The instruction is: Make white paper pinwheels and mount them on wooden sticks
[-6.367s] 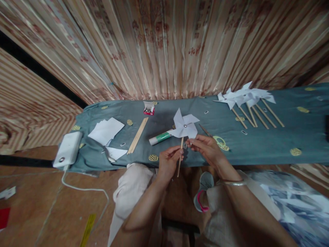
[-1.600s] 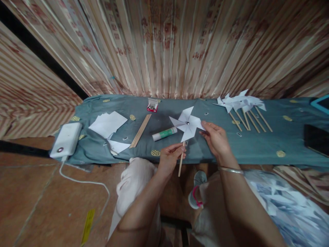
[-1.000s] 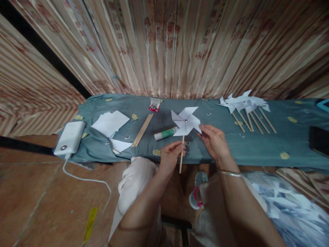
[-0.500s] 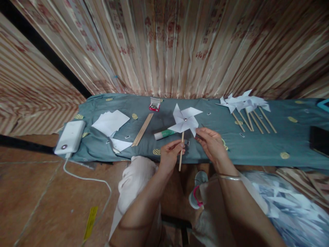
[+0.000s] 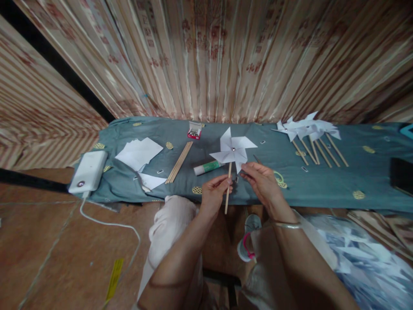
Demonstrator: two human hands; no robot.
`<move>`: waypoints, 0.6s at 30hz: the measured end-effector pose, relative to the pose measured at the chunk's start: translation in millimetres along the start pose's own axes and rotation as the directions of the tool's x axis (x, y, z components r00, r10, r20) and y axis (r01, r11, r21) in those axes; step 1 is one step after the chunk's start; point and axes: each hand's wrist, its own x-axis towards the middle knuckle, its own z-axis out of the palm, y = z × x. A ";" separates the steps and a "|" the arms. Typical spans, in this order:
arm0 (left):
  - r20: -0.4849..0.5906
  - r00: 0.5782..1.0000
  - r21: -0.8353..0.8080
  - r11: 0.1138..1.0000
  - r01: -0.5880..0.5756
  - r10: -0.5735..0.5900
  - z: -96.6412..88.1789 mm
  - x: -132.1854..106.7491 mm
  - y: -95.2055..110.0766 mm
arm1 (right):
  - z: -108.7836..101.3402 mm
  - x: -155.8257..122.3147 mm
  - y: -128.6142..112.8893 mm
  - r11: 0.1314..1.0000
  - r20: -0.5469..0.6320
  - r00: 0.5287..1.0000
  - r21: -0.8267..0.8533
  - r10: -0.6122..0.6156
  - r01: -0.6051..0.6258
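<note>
A white paper pinwheel [image 5: 237,153] with a shiny pin at its centre is held up over the bench, tilted toward me. My left hand [image 5: 214,191] is closed around its wooden stick [image 5: 227,200], below the blades. The fingers of my right hand [image 5: 262,181] are pinched at the tip of the lowest blade; the exact contact is hard to see. Behind the stick lies a glue stick [image 5: 206,167] with a green label. Left of it rests a bundle of wooden sticks [image 5: 179,162], and beyond that a small red box [image 5: 194,131] of metal pins stands open.
White paper sheets [image 5: 138,154] lie at the left, near a white power bank [image 5: 87,171] with a cable. Several finished pinwheels [image 5: 309,129] lie at the right back. A dark object [image 5: 402,174] sits at the right edge. A curtain [image 5: 206,60] hangs behind the cloth-covered bench [image 5: 322,189].
The pinwheel's blades have turned a little clockwise, and my right hand has shifted slightly left with the lowest blade tip. My left hand keeps its hold on the stick.
</note>
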 end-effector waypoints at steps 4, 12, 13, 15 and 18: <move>-0.004 1.000 0.000 1.000 0.005 -0.005 0.7 -0.4 0.0 | 1.9 -0.7 0.6 1.000 -0.004 1.000 0.001 0.009 -0.009; -0.002 1.000 0.024 1.000 -0.006 0.006 0.0 -0.6 -0.4 | 1.1 -1.2 5.8 0.998 0.059 0.998 -0.057 -0.008 0.011; -0.003 1.000 0.028 1.000 -0.007 0.007 0.0 -0.7 -0.5 | 1.1 -1.3 6.3 0.998 0.065 0.998 -0.061 -0.009 0.013; -0.008 1.000 0.036 0.999 -0.007 0.007 0.0 -0.8 -0.7 | 1.5 -1.5 7.1 0.997 0.069 0.998 -0.072 -0.008 0.013; -0.014 1.000 0.040 0.999 -0.006 0.006 0.0 -0.6 -1.1 | 1.9 -1.3 8.1 0.996 0.072 0.997 -0.092 -0.009 0.015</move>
